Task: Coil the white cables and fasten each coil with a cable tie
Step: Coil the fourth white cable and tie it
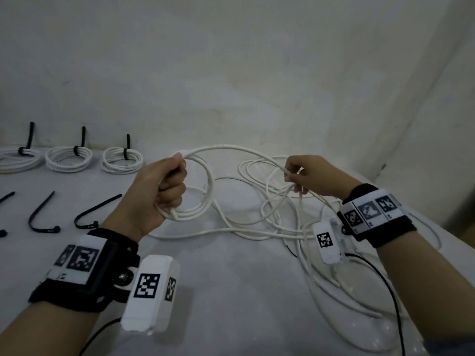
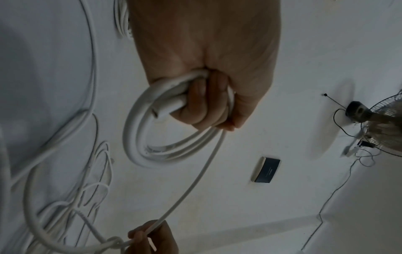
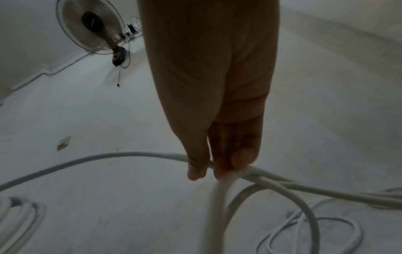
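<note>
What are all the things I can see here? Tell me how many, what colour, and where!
tied coils: three, white, each with a black tie, in a row at the far left of the table
loose cable ties: at least three, black, on the table nearer than the tied coils
half-made coil: one, white, in the left hand
loose cables: a tangle, white, on the table at centre and right
table: one, white
fan: one, on the wall
wrist bands: two, black with white markers
left hand: grips the half-made coil
right hand: pinches a white cable
</note>
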